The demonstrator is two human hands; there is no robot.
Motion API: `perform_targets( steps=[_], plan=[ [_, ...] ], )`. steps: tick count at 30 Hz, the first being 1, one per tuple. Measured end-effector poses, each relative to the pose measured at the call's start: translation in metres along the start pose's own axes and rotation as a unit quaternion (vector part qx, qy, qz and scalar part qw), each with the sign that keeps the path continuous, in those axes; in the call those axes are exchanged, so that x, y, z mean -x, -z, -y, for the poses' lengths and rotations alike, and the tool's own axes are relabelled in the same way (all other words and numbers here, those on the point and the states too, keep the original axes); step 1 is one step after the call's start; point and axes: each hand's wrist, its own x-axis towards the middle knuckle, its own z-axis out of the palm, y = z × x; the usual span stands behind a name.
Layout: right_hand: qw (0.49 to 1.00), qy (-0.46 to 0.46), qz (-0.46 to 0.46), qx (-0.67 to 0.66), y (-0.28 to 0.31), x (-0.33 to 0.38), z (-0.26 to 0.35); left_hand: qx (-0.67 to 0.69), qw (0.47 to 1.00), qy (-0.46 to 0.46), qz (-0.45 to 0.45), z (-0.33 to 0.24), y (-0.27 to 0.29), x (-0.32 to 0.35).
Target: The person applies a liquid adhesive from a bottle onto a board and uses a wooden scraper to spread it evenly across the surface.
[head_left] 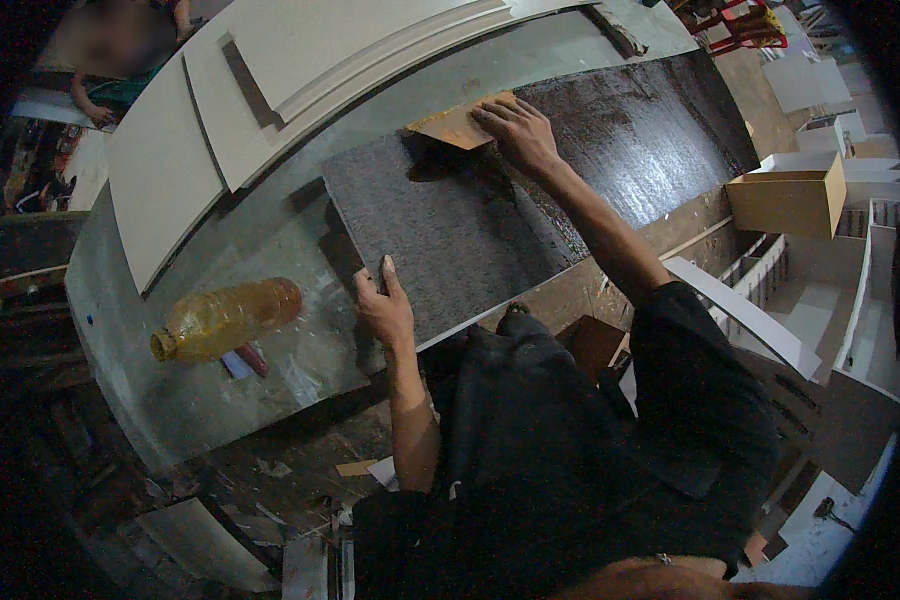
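A long dark grey board (430, 235) lies across the table in front of me. Its right part carries a wet, glossy dark brown coat, while the left part is dull and dry-looking. My right hand (522, 138) grips a flat tan spreader (457, 126), whose lower edge rests at the border of the wet coat, near the board's far side. Dark liquid shows just under the spreader. At the board's left end, my left hand (385, 308) holds the edge, thumb on top; some of its fingers are hidden.
A yellowish plastic bottle (225, 320) lies on its side on the pale table (300, 380), left of the board. Large pale panels (160, 190) are stacked on the far side. An open tan box (785, 200) and white panels stand at right. Another person (125, 60) is at far left.
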Motion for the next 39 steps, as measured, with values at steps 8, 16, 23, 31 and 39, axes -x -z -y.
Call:
perform_targets(
  steps=[8, 16, 23, 31, 39],
  plan=[
    [0.999, 0.007, 0.048, -0.009, 0.012, 0.050, 0.029, 0.006, 0.996, 0.078, 0.042, -0.004, 0.007, 0.000],
    [0.986, 0.101, 0.073, -0.112, 0.076, 0.107, 0.076, 0.038, 0.992, 0.106, 0.055, -0.011, 0.009, -0.004],
    [0.996, -0.081, -0.026, -0.030, 0.021, 0.009, -0.015, 0.047, 0.999, 0.008, -0.017, 0.000, -0.002, -0.002],
    [0.996, -0.079, 0.047, -0.019, -0.023, 0.005, -0.033, 0.107, 0.992, 0.054, 0.027, 0.010, -0.007, 0.002],
    [0.989, -0.018, 0.113, -0.092, -0.020, 0.068, -0.052, 0.112, 0.988, -0.071, -0.079, 0.029, -0.024, 0.004]
  ],
)
